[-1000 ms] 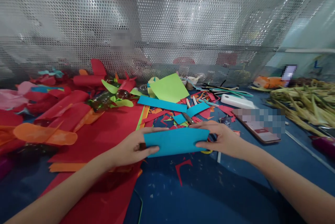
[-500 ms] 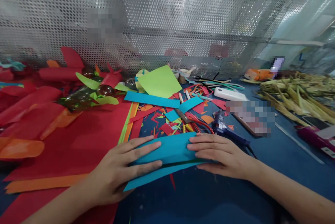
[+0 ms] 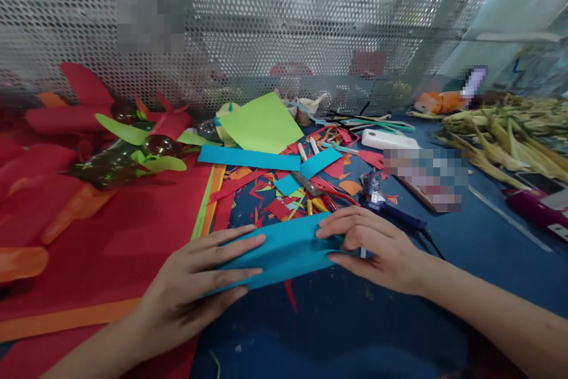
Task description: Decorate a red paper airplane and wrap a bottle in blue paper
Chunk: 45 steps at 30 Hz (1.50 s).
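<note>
The curled blue paper [image 3: 284,252] is over the bench [image 3: 310,337], the left hand [image 3: 177,278] clamped on its left end, the right hand [image 3: 384,246] pinching the other. It looks light and springy (likely quick to crease), so its ends suit a soft hold.

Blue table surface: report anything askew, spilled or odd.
Small red, orange and green paper scraps lie strewn beyond the bent bright-blue paper sheet, a red-handled metal tool among them: untidy, because they lie loose and jumbled.
</note>
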### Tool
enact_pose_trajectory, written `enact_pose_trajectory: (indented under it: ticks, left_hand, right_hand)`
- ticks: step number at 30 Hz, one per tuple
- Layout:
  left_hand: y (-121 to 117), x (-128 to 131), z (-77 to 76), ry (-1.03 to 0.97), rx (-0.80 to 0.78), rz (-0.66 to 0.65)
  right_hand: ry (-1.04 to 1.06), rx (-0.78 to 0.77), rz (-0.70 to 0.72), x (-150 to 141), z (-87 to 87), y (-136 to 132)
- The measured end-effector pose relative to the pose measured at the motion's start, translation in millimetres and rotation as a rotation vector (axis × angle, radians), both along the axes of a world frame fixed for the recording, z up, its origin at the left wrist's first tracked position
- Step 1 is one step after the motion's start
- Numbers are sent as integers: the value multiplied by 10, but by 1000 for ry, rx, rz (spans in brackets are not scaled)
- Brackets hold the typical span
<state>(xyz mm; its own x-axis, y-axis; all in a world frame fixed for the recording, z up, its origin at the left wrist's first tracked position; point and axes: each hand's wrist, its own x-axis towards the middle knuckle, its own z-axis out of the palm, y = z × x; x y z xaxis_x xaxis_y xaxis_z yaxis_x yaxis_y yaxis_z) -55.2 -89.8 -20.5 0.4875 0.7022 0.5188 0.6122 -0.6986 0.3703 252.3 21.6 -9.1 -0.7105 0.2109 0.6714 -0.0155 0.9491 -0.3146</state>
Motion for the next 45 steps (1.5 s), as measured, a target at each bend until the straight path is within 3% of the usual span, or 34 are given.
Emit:
enact_pose_trajectory:
  ticks: [9, 14, 18, 23, 27, 31, 38, 45]
  left_hand:
    - [31, 86, 120, -97, -73, -5]
    - [-34, 129, 73, -186, -115, 115]
    - [-51, 144, 43, -263, -153, 88]
    - [-22, 146, 69, -236, -95, 17]
    - [-3, 172, 91, -211, -47, -27]
    - [-11, 191, 113, -222, -62, -6]
    - [-51, 178, 109, -135, -94, 2]
    - [-90, 189, 109, -194, -159, 37]
  right_hand:
    - [13, -1, -129, -53, -38, -62]
    - [30, 43, -143, -68, -47, -64]
    - [29, 68, -125, -52, -60, -51]
    - [49, 91, -97, -25, -63, -36]
    - [11, 1, -75, -7, -47, -2]
    - [-11, -31, -73, 2, -59, 37]
    - [-27, 82, -67, -16, -56, 57]
    - [-29, -15, -72, -28, -66, 61]
